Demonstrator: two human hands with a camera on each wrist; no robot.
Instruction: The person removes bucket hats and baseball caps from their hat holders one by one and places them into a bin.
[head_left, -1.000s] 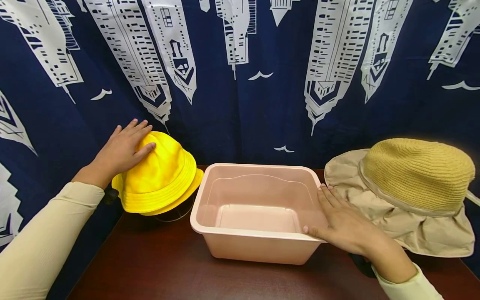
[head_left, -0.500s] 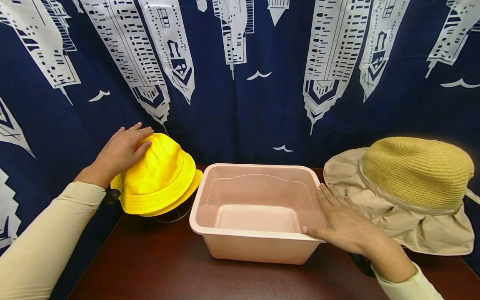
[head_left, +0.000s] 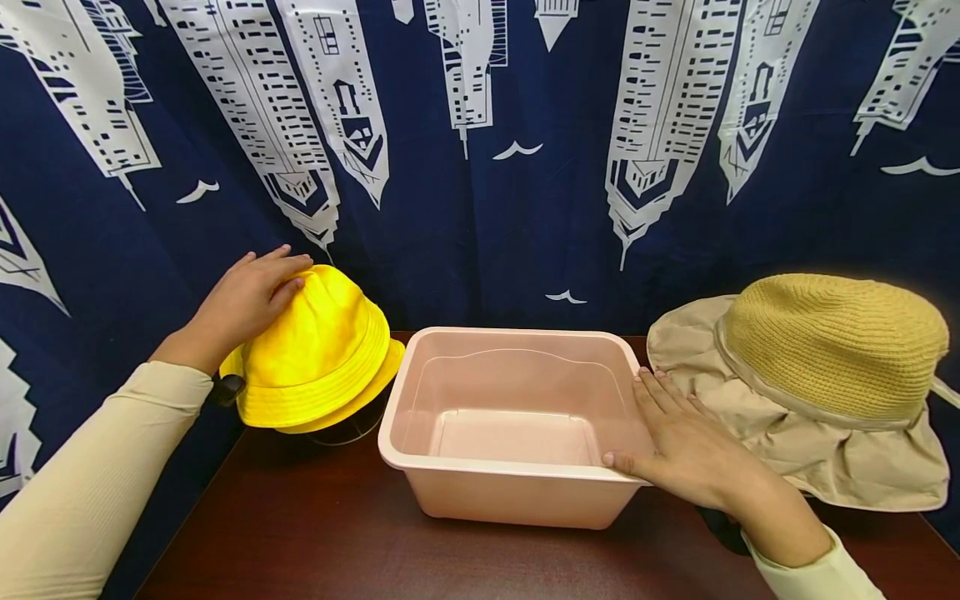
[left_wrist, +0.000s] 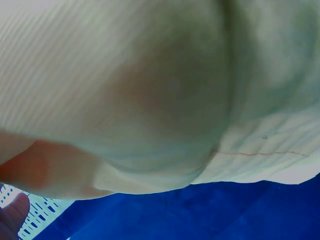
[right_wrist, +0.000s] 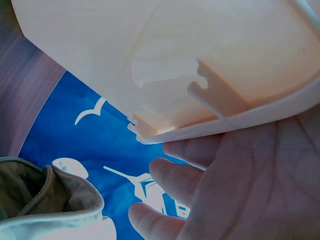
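Note:
A yellow bucket hat (head_left: 322,350) sits on a stand at the left, with a second yellow brim showing beneath its own. My left hand (head_left: 243,300) rests on the left side of its crown, fingers loosely extended and thumb drawn near them. In the middle stands a pink plastic tub (head_left: 517,493) with nothing in it. My right hand (head_left: 693,454) lies along its right rim, thumb at the front corner; in the right wrist view its fingers (right_wrist: 177,177) are just below the rim. Mostly sleeve (left_wrist: 150,100) fills the left wrist view.
A straw hat (head_left: 840,350) with a wide beige cloth brim stands at the right, beyond my right hand. The dark wooden table (head_left: 337,533) carries everything. A navy curtain (head_left: 540,217) printed with white buildings hangs right behind.
My left fingers and thumb have drawn in closer together on the yellow hat's crown. The tub, straw hat and right hand have stayed put, apart from a slight shift of view.

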